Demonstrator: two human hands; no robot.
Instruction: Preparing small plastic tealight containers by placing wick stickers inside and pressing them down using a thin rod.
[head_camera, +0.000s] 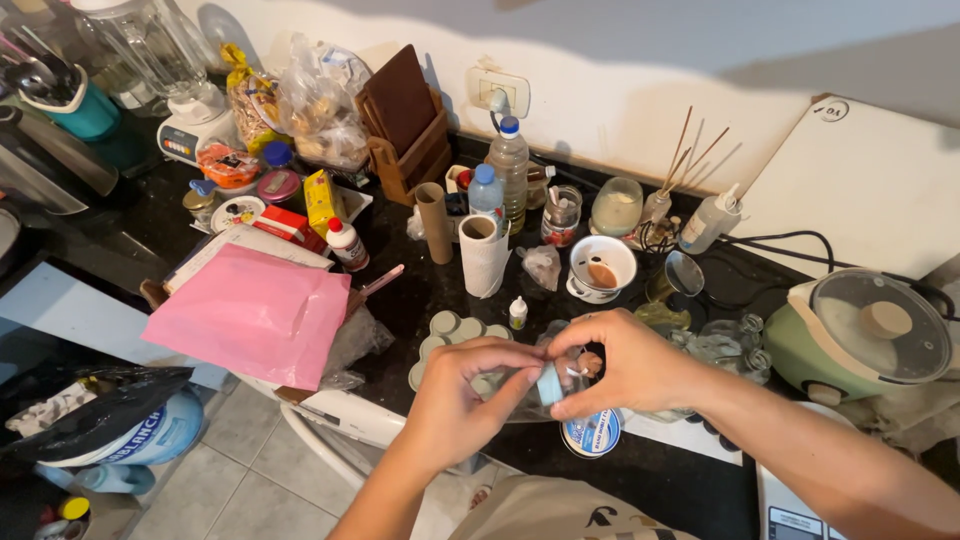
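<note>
Hands: two; left hand (455, 400) and right hand (625, 365), both over the surface's front edge
Left grip: fingers closed on a clear plastic bag (515, 385)
Right grip: thumb and fingers pinch a small light-blue roll (549, 384) at the bag
Roll axis: cannot tell
Bottles: two clear plastic bottles (510, 165), upright
Cardboard tubes: one (434, 222), upright
Surface: dark surface (660, 480), crowded, against a white wall (620, 70)
Floor: grey tiles (235, 470)
</note>
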